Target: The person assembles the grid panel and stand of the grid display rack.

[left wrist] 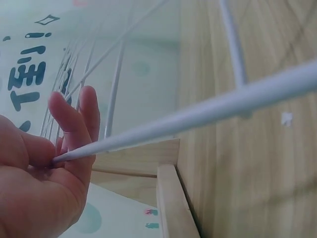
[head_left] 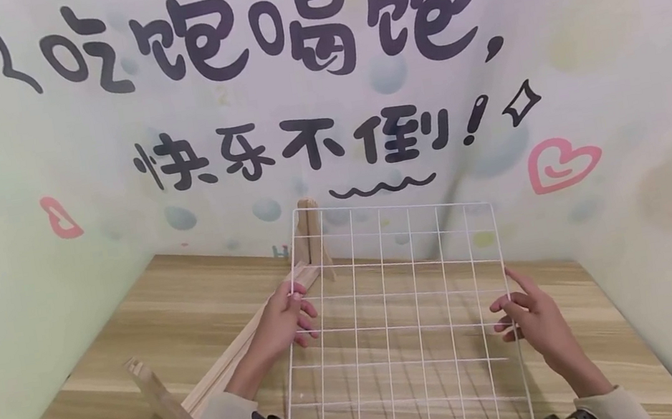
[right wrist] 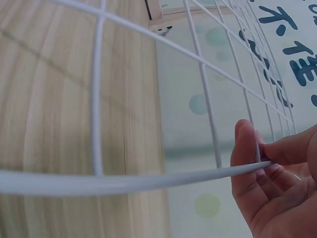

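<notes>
A white wire grid panel (head_left: 411, 263) is held up and tilted over the table, with the wooden pieces partly behind its upper left corner. My left hand (head_left: 281, 322) pinches the panel's left edge wire; in the left wrist view the thumb and curled fingers (left wrist: 74, 126) close on that outer rod (left wrist: 198, 115). At the opposite edge, my right hand (head_left: 538, 320) grips the right side wire. Thumb and fingers meet round this rod (right wrist: 124, 182) in the right wrist view. Between the two hands the wire squares hang with nothing attached.
Left of the panel, a wooden frame (head_left: 236, 347) lies across the wood-grain table (head_left: 105, 410), with a curved end piece (head_left: 158, 395) in front and an upright (head_left: 311, 235) at the back. Printed walls (head_left: 267, 97) enclose the table's back and sides.
</notes>
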Tool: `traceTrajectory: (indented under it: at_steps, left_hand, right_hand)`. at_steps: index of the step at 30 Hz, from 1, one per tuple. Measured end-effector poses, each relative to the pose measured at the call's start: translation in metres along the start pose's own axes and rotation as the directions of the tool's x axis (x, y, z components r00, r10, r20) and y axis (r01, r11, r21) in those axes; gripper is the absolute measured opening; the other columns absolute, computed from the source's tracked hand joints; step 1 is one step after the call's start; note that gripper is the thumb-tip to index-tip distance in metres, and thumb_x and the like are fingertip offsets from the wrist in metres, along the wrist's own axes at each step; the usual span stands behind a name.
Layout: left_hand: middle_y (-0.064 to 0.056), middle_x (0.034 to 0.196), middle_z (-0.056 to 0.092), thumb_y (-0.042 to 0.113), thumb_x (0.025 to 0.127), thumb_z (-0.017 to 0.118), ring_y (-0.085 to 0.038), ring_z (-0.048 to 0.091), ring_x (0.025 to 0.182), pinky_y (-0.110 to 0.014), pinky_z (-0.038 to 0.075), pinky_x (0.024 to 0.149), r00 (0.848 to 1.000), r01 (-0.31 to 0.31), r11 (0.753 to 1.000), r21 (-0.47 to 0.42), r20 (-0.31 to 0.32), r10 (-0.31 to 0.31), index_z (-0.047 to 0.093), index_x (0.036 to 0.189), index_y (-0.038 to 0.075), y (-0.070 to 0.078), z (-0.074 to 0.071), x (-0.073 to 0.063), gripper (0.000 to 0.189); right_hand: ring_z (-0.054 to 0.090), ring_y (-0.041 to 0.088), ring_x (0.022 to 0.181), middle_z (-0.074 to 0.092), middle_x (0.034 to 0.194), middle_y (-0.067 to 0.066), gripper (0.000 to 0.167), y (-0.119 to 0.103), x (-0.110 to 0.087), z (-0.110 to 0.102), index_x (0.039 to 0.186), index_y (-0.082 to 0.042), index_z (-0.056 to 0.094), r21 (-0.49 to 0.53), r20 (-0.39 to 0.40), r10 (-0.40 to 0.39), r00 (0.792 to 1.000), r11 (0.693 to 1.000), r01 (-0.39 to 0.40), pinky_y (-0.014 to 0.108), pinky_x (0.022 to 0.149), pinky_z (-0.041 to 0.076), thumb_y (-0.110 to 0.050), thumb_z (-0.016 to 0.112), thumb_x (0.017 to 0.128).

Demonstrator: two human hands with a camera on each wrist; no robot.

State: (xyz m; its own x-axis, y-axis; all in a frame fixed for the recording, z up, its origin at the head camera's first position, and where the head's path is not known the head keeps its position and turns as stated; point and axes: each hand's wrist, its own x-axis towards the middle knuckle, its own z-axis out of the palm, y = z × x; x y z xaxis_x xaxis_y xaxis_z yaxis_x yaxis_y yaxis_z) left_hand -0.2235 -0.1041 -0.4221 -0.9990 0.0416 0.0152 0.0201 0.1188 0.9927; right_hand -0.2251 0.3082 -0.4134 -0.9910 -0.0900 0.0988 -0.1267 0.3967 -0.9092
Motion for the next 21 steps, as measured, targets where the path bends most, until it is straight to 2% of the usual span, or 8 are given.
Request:
traceTrajectory:
  at_steps: [4, 10, 21]
  left_hand:
    - [-0.015, 0.087, 0.059, 0.01, 0.109, 0.028, -0.024, 0.067, 0.062, -0.029, 0.052, 0.046, 1.0, -0.015, 1.0, -0.009, -0.013, 0.014, 0.045, 0.115, 0.003, 0.004, -0.001, 0.002, 0.019]
    - [-0.017, 0.089, 0.058, 0.009, 0.109, 0.027, -0.023, 0.066, 0.063, -0.034, 0.058, 0.054, 0.999, -0.035, 0.999, -0.039, -0.018, 0.034, 0.043, 0.115, 0.002, 0.013, -0.001, 0.001, 0.018]
    - [-0.02, 0.092, 0.059, 0.009, 0.108, 0.031, -0.025, 0.067, 0.066, -0.038, 0.06, 0.06, 0.997, -0.072, 0.997, -0.029, -0.021, 0.072, 0.041, 0.114, 0.002, 0.029, -0.002, 0.0, 0.014]
  right_hand:
    - [0.069, 0.011, 0.068, 0.067, 0.085, -0.013, 0.066, -0.004, 0.0, 0.001, 0.159, -0.01, 0.014, 0.043, -0.036, -0.064, 0.997, 0.997, 0.066, 0.031, 0.056, 0.059, -0.005, 0.049, 0.103]
    - [0.069, 0.01, 0.067, 0.069, 0.087, -0.011, 0.066, -0.013, -0.001, -0.001, 0.158, -0.008, 0.017, 0.125, -0.074, -0.147, 0.986, 0.98, 0.156, 0.028, 0.055, 0.058, -0.006, 0.051, 0.102]
    - [0.069, 0.009, 0.066, 0.069, 0.086, -0.01, 0.065, -0.02, -0.002, -0.003, 0.158, -0.008, 0.018, 0.183, -0.128, -0.174, 0.976, 0.963, 0.196, 0.027, 0.053, 0.058, -0.004, 0.05, 0.102]
